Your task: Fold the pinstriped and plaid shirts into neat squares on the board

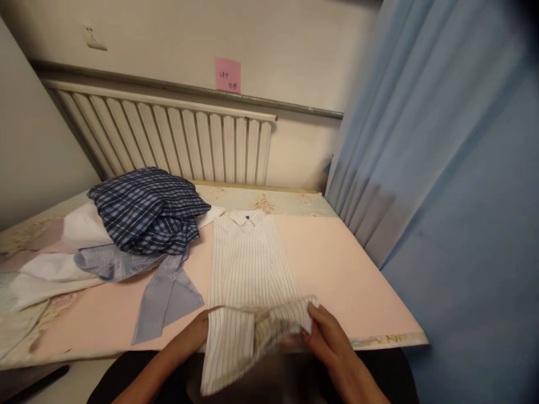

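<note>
A white shirt with thin dark stripes lies front up and lengthwise before me, its sides folded in and its collar at the far end. The near end is lifted off the table edge, bent over and hanging toward my lap. At the right corner of this raised end, my right hand pinches the cloth between thumb and fingers. On the other side my left hand reaches in behind the cloth at the fold and holds it there; most of its fingers are hidden by the fabric.
A heap of clothes stands at the left, with a dark blue plaid garment on top and grey-blue cloth trailing out. Pink sheeting covers the table. Blue curtains hang at the right; a radiator runs behind.
</note>
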A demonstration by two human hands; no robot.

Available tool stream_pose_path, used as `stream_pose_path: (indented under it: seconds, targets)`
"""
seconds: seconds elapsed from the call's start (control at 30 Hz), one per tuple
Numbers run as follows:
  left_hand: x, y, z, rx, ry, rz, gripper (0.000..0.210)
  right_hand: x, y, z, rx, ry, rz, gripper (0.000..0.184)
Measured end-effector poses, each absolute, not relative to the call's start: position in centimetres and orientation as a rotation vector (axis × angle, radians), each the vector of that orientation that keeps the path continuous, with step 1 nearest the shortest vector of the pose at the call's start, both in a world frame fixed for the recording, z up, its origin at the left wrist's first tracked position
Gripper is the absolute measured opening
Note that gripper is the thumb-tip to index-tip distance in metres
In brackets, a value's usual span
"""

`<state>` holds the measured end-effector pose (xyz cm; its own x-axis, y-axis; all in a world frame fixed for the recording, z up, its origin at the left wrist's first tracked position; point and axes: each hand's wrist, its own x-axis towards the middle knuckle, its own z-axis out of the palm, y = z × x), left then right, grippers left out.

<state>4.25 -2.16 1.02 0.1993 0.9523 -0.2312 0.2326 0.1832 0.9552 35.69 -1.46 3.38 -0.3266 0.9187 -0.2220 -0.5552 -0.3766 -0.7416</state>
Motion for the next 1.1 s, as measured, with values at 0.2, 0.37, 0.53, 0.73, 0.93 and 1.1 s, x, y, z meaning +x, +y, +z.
stream_pose_path:
  seconds: [0.2,0.37,0.53,0.73,0.93,1.1]
  targets:
    - [3.7,1.7,-2.1,0.643,1.482,0.829,0.054,31.2,9.7,3.3,-0.784,-0.66,1.798,0.041]
    - [3.5,1.6,-1.8,0.458,1.405,0.886,0.056,33.3,11.0,-0.5,-1.317,-1.095,1.352,0.04]
    - [3.7,0.9,-1.2,0.563,1.22,0.895,0.046,37.8,8.4,-2.7,-1.562,-1.182,0.964,0.023]
    - [3.9,0.6,-1.5,0.706,1.402,0.922,0.036,38.9,6.5,-3.6,-1.626,-1.369,0.82,0.028]
    - [4.1,0.6,-1.4,0.744,1.471,0.918,0.033,38.0,6.7,-3.5,-1.576,-1.45,0.777,0.038]
    - [4.1,0.5,-1.6,0.747,1.465,0.925,0.034,37.6,7.1,-3.8,-1.533,-1.538,0.805,0.04]
